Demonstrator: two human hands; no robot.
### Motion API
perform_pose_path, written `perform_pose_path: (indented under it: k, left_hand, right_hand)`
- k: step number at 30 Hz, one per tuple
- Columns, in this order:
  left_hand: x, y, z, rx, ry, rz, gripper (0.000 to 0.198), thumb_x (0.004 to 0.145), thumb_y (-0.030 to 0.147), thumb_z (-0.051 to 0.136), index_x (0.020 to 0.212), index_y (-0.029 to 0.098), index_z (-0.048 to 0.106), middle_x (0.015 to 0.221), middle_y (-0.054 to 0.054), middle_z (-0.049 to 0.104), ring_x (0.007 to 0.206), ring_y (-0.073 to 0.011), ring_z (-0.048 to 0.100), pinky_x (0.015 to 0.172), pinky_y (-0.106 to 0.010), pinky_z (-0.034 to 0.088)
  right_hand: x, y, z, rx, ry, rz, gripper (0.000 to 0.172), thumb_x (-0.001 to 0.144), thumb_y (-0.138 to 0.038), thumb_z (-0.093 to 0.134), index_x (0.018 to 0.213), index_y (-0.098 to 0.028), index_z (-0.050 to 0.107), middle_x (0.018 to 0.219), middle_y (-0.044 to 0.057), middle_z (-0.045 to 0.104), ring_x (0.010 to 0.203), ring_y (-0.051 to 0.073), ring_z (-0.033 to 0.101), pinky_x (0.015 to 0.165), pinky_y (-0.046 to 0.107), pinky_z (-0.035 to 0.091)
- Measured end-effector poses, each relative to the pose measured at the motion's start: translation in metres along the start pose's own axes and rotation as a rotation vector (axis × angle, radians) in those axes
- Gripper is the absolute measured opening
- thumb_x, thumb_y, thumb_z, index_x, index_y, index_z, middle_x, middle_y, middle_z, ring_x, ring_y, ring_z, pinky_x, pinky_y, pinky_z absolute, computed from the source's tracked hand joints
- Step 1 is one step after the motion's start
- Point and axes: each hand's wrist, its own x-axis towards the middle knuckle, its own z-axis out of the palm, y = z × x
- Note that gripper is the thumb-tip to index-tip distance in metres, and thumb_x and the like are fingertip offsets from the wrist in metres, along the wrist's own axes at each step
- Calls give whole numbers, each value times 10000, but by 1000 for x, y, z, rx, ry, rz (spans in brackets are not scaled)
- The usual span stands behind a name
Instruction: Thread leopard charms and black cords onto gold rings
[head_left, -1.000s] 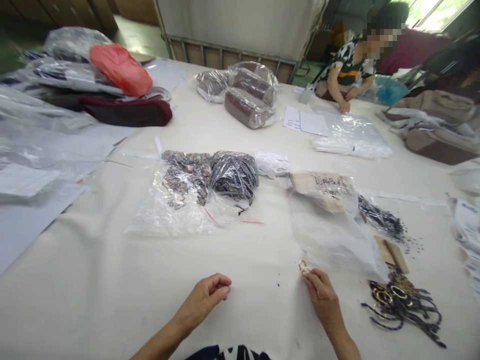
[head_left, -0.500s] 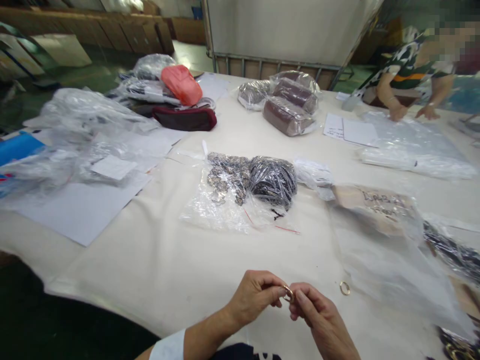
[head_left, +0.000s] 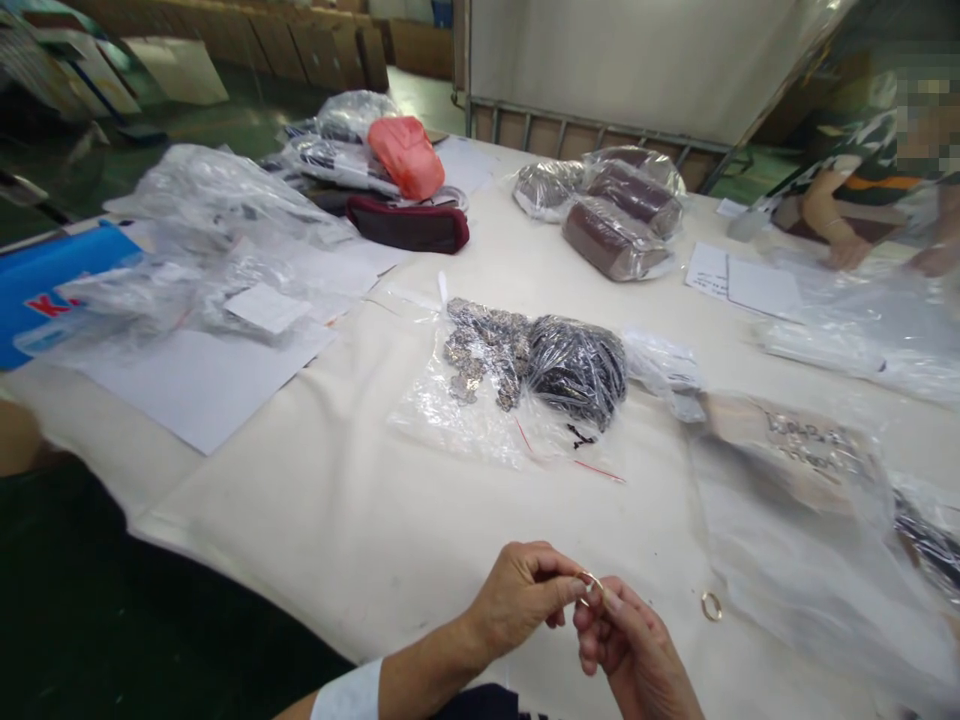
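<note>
Between my two hands, low in the head view, is a small gold-coloured metal ring (head_left: 592,581). The thumb and fingers of my left hand (head_left: 525,593) pinch its left side. My right hand (head_left: 628,632) closes its thumb and fingertips on the right side of the same ring. Part of the ring is hidden by the fingertips. A second gold ring (head_left: 711,606) lies on the white-covered table (head_left: 360,520), to the right of my right hand and apart from it.
Beyond my hands lies a clear bag of chains (head_left: 484,350) beside a bagged black bundle (head_left: 576,368). Plastic-wrapped brown bags (head_left: 615,238) sit farther back. At right are a bagged beige package (head_left: 795,450) and a co-worker's hand (head_left: 849,250). Plastic bags (head_left: 225,210) cover the left.
The view has swung left, so the table things appear farther right. Both hands still hold the ring, which is now turned to a different angle. The co-worker's arms have shifted slightly.
</note>
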Motion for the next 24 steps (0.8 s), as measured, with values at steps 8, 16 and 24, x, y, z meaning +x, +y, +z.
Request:
perform_pose_path:
  k: [8, 16, 24]
  left_hand:
    - [0, -4, -1, 4, 7, 22, 176, 726, 221, 611, 813, 131, 735, 745, -25, 590, 474, -48, 527, 447, -155, 412]
    - [9, -2, -3, -126, 11, -56, 185, 714, 238, 593, 786, 96, 687, 595, -1, 584, 437, -55, 502, 427, -159, 395]
    - [14, -6, -11, -257, -293, -312, 284, 682, 401, 599, 674, 119, 570, 514, 26, 542, 321, -61, 462, 321, -166, 360]
  right_hand:
    - [6, 3, 7, -10, 59, 3, 312, 646, -395, 745, 567, -166, 550, 518, -41, 469, 455, 73, 401, 408, 190, 382]
    - [17, 13, 0, -52, 13, -2, 390, 695, -541, 675, 689, -153, 647, 544, -32, 482, 411, 60, 369, 378, 217, 410]
    - [20, -1, -12, -530, 3, -276, 267, 764, -415, 659, 973, -251, 686, 755, 15, 586, 635, 149, 559, 621, 267, 470]
